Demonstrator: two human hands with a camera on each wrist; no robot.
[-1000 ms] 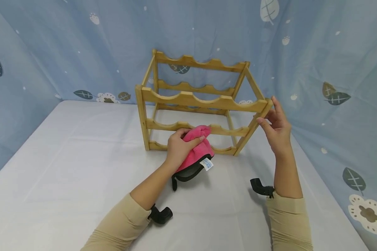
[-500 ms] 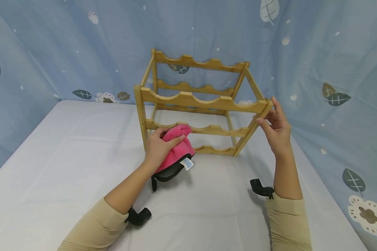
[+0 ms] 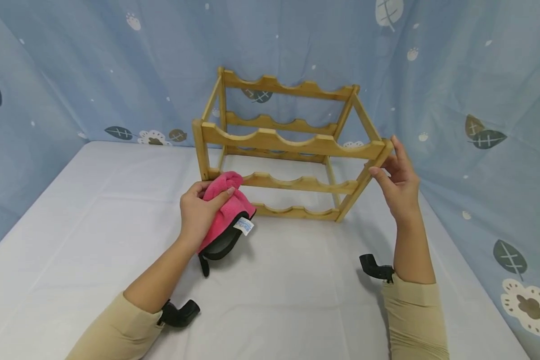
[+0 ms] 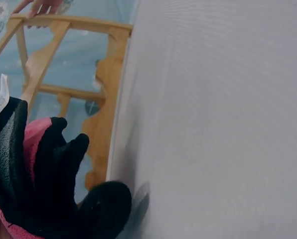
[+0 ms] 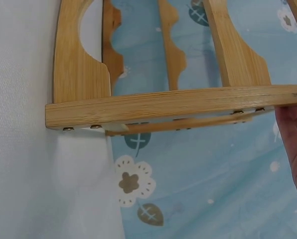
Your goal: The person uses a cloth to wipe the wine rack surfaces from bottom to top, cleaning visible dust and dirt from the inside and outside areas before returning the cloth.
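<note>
A wooden wine rack (image 3: 292,142) with scalloped rails stands on the white table. At its front left, my left hand (image 3: 197,212) grips a pink cloth (image 3: 227,202) with a grey underside, black edging and a white tag. The cloth lies against the left end of the middle front rail. My right hand (image 3: 398,187) holds the rack's front right post near the top, thumb in front. In the left wrist view the cloth's dark edging (image 4: 54,169) fills the lower left and hides the left fingers. The right wrist view shows part of the right hand (image 5: 294,144) at the post.
The white table (image 3: 297,300) extends in front of the rack and to its left. A blue curtain (image 3: 162,65) printed with leaves and flowers hangs behind and along the sides. Black wrist mounts (image 3: 180,314) stick out beside both sleeves.
My left hand has slid leftward along the middle front rail with the pink cloth, from near its middle to its left end. The right hand and the rack have stayed in place.
</note>
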